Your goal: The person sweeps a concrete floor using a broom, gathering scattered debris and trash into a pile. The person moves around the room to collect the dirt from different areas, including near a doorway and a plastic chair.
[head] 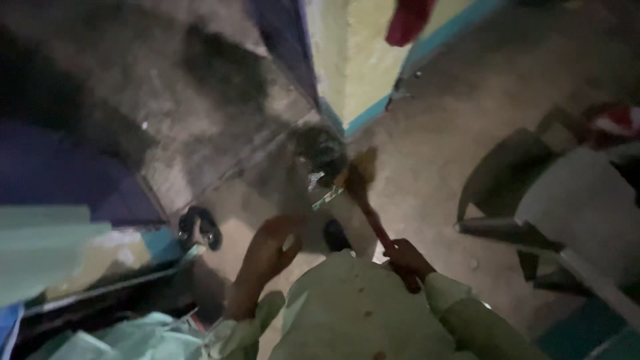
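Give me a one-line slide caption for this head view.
Right hand grips a red-handled broom over a small debris pile on the dim concrete floor; left hand hangs free.

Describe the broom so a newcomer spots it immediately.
Start at the yellow wall corner with the blue base, then drop to the floor before it. The broom slants from there to the right hand; it alone has a red handle and tan bristle head.

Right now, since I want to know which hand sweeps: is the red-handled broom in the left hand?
No, the right hand grips the red-handled broom, while the left hand hangs empty above the floor.
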